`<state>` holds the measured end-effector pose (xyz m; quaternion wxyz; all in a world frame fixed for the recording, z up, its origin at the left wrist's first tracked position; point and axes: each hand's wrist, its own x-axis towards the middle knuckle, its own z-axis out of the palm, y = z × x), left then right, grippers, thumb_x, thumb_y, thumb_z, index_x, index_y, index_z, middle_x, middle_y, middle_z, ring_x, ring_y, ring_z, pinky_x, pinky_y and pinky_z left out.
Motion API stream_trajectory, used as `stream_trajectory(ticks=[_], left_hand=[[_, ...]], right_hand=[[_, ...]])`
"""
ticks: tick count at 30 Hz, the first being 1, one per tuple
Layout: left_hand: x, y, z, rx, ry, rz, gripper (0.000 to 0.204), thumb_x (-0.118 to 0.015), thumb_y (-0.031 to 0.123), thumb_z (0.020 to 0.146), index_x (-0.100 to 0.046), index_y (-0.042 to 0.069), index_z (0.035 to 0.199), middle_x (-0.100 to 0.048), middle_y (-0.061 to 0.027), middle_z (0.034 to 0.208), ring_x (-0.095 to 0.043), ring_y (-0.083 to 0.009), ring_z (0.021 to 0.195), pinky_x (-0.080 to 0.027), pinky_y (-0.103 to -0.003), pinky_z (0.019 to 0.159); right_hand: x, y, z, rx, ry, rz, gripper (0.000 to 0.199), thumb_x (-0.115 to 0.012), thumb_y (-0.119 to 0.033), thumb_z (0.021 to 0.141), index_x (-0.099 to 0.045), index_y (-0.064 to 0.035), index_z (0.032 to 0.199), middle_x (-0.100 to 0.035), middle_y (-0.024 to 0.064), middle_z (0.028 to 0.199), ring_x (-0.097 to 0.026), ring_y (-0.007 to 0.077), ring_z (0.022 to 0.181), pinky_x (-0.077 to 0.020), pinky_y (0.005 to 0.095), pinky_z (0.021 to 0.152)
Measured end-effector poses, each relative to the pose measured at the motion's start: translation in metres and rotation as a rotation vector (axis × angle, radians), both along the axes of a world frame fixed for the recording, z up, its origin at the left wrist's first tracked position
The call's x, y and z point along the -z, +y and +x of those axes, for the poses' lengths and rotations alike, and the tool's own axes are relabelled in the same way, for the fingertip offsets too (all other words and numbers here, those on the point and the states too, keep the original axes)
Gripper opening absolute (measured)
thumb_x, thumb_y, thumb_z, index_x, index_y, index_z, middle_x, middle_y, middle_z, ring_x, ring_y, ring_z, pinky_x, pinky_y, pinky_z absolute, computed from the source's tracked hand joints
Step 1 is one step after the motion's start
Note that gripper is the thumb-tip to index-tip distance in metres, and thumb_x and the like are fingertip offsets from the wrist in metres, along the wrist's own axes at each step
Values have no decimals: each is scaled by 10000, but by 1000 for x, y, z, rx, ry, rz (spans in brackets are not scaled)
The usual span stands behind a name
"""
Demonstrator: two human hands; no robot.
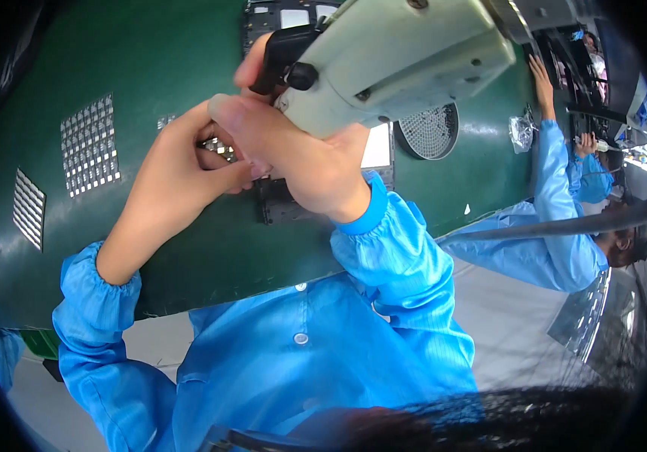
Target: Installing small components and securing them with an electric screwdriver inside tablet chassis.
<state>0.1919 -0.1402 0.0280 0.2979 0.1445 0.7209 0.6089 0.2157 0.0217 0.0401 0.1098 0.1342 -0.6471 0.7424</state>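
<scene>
My right hand is wrapped around a pale green electric screwdriver with a black lever. The tool's body hides part of that hand, and its tip is out of sight. To the left, my left hand has curled fingers, with thumb and fingertips close together beside the right thumb. A small silvery part shows between its fingers; its exact kind is hidden. Beneath both hands lies a black tray or frame with white rectangular panels, partly covered by my hands and the tool.
On the green table two sheets of small silvery parts lie at left. Right of the screwdriver stand a round dish of dark grid pattern and a crumpled clear bag. A co-worker's hand rests at the right edge.
</scene>
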Motion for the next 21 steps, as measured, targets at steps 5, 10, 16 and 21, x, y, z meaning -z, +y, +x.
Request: stream_trajectory(ticks=[5, 10, 16, 21], left_hand=[[-3, -4, -2, 4, -135, -29, 291, -751, 14, 797, -526, 2, 982, -594, -69, 874, -680, -134, 693, -543, -225, 603], [-2, -1, -1, -2, -137, -32, 311, -760, 8, 783, -523, 0, 984, -563, -65, 901, -676, -132, 693, -540, -221, 609], [-3, -3, 0, -16, -159, -28, 308, -751, -21, 784, -530, -6, 998, -580, -72, 924, -673, -115, 724, -539, -208, 624], [-2, -4, 0, -23, -154, -34, 295, -734, -53, 791, -533, -5, 1002, -590, -79, 927, -668, -103, 730, -533, -193, 630]], right_hand=[[-24, 44, 15, 280, 77, -354, 289, -673, -1, 799, -587, -7, 1075, -544, 32, 615, -482, 84, 449, -377, 239, 386], [-8, 143, 54, 478, 265, -218, 338, -471, -74, 867, -497, -110, 1203, -320, -36, 579, -303, 69, 430, -317, 248, 436], [1, 151, 65, 599, 256, -180, 332, -530, -25, 838, -483, -44, 1166, -323, -3, 560, -305, 88, 398, -333, 273, 389], [-2, 144, 61, 598, 178, -117, 311, -556, -37, 835, -487, -9, 1136, -343, 10, 539, -317, 103, 368, -341, 286, 375]])
